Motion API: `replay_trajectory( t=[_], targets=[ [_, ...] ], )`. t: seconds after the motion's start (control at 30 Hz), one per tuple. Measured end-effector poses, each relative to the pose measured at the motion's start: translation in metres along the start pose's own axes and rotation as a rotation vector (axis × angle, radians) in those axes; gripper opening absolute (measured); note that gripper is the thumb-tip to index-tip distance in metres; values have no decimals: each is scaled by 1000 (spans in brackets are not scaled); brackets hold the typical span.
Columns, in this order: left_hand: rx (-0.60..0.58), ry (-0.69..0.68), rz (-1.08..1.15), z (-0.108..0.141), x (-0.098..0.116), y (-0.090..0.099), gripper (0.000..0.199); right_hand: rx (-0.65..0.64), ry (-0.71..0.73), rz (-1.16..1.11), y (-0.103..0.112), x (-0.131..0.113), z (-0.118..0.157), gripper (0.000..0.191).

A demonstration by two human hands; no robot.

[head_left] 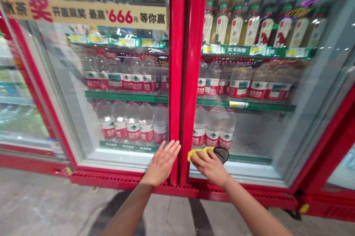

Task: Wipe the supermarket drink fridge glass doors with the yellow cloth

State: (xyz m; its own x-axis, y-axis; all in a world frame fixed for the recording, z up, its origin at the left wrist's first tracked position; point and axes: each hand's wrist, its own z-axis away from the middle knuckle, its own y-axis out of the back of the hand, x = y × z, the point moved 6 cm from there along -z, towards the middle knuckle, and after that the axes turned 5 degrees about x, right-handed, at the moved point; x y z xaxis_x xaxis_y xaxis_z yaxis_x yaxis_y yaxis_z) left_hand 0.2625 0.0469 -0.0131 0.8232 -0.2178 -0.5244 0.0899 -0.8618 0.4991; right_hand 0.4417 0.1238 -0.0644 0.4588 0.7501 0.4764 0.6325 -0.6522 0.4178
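Note:
My left hand (162, 164) lies flat with its fingers stretched out at the inner edge of the left glass door, its fingertips by the red door frame (176, 80). Nothing is in it. Just right of the frames, my right hand (209, 165) presses a yellow and grey cloth (222, 154) against the low part of the right glass door. Its fingers are spread over the yellow side, and the grey part sticks out to the right. Behind the glass, water bottles with red and white labels (212, 132) stand near the cloth.
Shelves behind both doors hold more water bottles (133, 77) and drinks with green caps (252, 25). A yellow banner (97, 14) crosses the left door. A red vented base (249, 196) runs above the grey floor (50, 202). Other coolers flank this one.

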Motion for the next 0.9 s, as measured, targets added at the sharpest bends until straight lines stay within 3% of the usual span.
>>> replay_trajectory(
  t=[0.13,0.23,0.3,0.4,0.47,0.53,0.63,0.7,0.8,0.9],
  targets=[
    [93,41,20,-19,3,3,73,263,-280,166,41,58,-64,29],
    [141,52,52,-30,10,0,75,396,-392,228,41,56,-62,30],
    [159,65,67,-34,14,-3,74,346,-348,201,21,30,-38,27],
    [172,110,69,-35,16,-8,74,164,-174,93,-15,-13,4,22],
    [170,124,64,-35,18,-9,75,56,-56,12,-26,-23,17,23],
    [171,124,63,-37,20,-10,75,29,-30,-18,-22,-8,14,24],
    [179,116,71,-41,24,-12,75,137,-157,38,4,33,6,26],
    [184,93,75,-44,29,-15,75,203,-230,107,19,47,12,28],
    [193,41,77,-50,41,-19,73,205,-200,150,24,35,29,23],
    [213,-9,83,-59,54,-22,72,145,-118,118,18,25,30,18]
  ],
)
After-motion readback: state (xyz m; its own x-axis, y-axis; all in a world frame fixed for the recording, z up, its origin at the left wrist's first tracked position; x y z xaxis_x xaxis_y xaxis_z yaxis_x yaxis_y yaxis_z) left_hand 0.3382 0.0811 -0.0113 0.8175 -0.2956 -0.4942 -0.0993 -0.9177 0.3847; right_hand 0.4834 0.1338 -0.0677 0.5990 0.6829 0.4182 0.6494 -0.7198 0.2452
